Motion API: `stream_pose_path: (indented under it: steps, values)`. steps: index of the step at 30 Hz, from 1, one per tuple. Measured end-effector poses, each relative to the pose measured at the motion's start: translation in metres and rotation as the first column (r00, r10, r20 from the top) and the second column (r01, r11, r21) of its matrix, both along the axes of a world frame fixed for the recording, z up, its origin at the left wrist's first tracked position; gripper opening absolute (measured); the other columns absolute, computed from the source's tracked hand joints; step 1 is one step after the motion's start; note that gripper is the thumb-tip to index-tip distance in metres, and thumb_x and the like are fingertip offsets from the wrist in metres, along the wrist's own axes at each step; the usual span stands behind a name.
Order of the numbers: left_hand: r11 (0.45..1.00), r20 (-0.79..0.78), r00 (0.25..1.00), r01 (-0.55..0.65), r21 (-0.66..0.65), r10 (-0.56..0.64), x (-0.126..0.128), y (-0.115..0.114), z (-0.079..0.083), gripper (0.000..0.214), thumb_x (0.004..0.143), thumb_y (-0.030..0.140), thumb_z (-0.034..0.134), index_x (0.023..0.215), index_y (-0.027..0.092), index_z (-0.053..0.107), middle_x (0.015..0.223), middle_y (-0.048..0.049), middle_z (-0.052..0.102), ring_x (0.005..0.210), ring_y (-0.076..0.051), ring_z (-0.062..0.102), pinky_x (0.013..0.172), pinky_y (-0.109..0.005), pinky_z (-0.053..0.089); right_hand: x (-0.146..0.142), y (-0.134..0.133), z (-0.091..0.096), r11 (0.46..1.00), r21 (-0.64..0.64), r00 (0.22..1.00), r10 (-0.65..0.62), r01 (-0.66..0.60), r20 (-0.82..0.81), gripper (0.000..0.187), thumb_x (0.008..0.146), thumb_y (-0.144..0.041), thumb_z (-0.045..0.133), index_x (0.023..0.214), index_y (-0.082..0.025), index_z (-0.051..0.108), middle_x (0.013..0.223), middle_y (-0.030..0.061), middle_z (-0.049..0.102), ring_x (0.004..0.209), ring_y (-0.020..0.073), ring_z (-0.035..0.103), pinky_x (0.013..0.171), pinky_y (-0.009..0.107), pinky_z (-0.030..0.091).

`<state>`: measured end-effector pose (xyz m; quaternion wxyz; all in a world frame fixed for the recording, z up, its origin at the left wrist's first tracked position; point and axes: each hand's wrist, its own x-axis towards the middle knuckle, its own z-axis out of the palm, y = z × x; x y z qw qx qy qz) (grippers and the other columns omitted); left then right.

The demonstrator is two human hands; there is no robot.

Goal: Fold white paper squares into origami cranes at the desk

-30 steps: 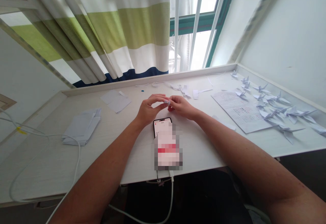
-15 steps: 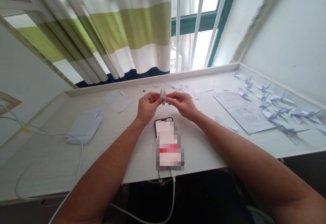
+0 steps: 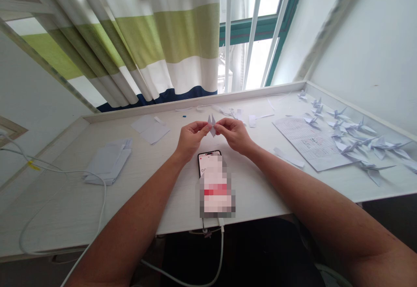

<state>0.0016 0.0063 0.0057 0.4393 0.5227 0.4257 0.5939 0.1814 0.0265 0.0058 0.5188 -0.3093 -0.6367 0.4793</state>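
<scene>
Between my two hands, above the white desk (image 3: 254, 191), is a small folded white paper (image 3: 213, 131) with two narrow points sticking up. The fingers and thumb of my left hand (image 3: 193, 137) pinch its left side. On the opposite side, my right hand (image 3: 235, 134) pinches it with thumb and fingers. The hidden fingertips keep the lower folds partly out of sight. A phone (image 3: 216, 187), its screen mostly blurred out, lies on the desk just below both hands.
Several folded paper cranes (image 3: 374, 171) crowd the right side, some on a printed sheet (image 3: 312, 145). Paper squares (image 3: 151, 129) and a folded paper stack (image 3: 109, 161) lie left. Paper strips (image 3: 288, 158) are scattered about. A white cable (image 3: 104, 200) crosses the left side.
The folded paper has shifted slightly right and turned, so its two points now spread in a V. Both hands still pinch it; the left hand has moved slightly right.
</scene>
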Motion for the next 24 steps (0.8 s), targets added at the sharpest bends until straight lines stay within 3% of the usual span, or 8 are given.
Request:
stream_pose_path:
  steps: [5,15,20,24]
  values:
    - [1.000,-0.029,1.000,0.005,0.023,-0.004,0.002,0.002,-0.001,0.044,0.069,0.054,0.095,0.085,0.016,0.080,0.081,-0.0046,0.077,0.073,-0.014,0.063,0.074,-0.030,0.051,-0.001,0.003,-0.003,0.999,0.017,1.000,0.029,-0.028,-0.007,0.043,0.082,-0.060,0.085,0.081,-0.019,0.072,0.075,0.0007,0.070,0.073,0.0156,0.062,0.074,0.034,0.050]
    - [0.998,-0.021,0.999,0.042,0.051,-0.041,0.001,-0.001,0.004,0.043,0.072,0.054,0.094,0.088,0.018,0.080,0.085,-0.0035,0.077,0.079,-0.015,0.068,0.078,-0.030,0.054,-0.003,0.001,-0.003,0.991,-0.043,0.987,0.124,-0.129,-0.100,0.045,0.083,-0.061,0.087,0.085,-0.020,0.069,0.076,0.0002,0.070,0.075,0.0155,0.064,0.079,0.035,0.053]
    - [0.990,0.053,0.990,0.125,0.060,-0.129,-0.002,-0.001,0.006,0.043,0.074,0.056,0.093,0.094,0.021,0.080,0.089,-0.0022,0.078,0.078,-0.014,0.068,0.075,-0.030,0.056,0.004,-0.001,0.004,0.916,-0.154,0.922,0.343,-0.370,-0.178,0.040,0.084,-0.053,0.089,0.085,-0.020,0.068,0.078,-0.0010,0.069,0.075,0.0143,0.066,0.080,0.034,0.054]
    - [0.970,0.135,0.961,0.240,0.022,-0.241,-0.004,-0.003,0.010,0.043,0.073,0.056,0.095,0.095,0.022,0.078,0.088,-0.0007,0.076,0.077,-0.015,0.069,0.070,-0.030,0.057,0.009,-0.004,0.009,0.853,-0.199,0.870,0.440,-0.482,-0.223,0.035,0.085,-0.047,0.090,0.085,-0.019,0.069,0.078,-0.0028,0.067,0.074,0.0132,0.067,0.079,0.032,0.054]
